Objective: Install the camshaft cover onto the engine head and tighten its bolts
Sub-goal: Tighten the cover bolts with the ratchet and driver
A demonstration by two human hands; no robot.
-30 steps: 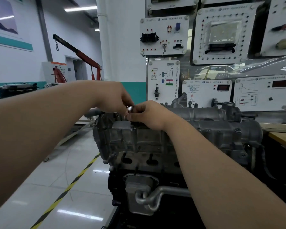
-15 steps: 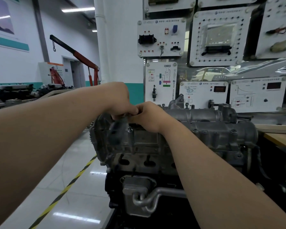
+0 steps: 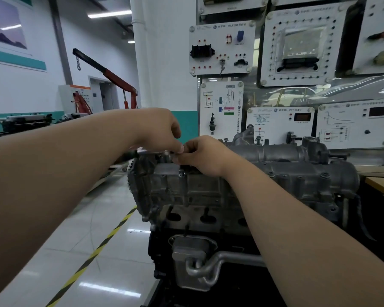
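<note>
The long grey cast-metal camshaft cover (image 3: 264, 160) lies on top of the grey metal engine head (image 3: 200, 193), a little below the middle of the view. Its long axis is level and runs from 9 o'clock to 3 o'clock. The 3 o'clock end sits slightly farther from the camera, and the rounded top faces up.

Both hands meet over the cover's 9 o'clock end. The left hand (image 3: 161, 129) reaches in from 9 o'clock with its fingers curled downward. The right hand (image 3: 205, 156) comes up from 5 o'clock with its knuckles toward the camera. Their fingertips touch and together pinch a small silvery metal part (image 3: 171, 153) just above the cover's top edge. It is too small and too hidden to tell what the part is.

A dark hex-head bolt (image 3: 181, 173) stands upright in the cover's front flange at 6 o'clock from the pinch, apart from both hands.

Below the head, at 6 o'clock, is a silver boxy cooler with a bent metal pipe (image 3: 194, 262). A red engine crane (image 3: 111, 77) stands at 10 o'clock. White wall-mounted training panels (image 3: 222, 47) fill 12 to 2 o'clock. A yellow-and-black floor stripe (image 3: 93, 255) runs at 7 o'clock.
</note>
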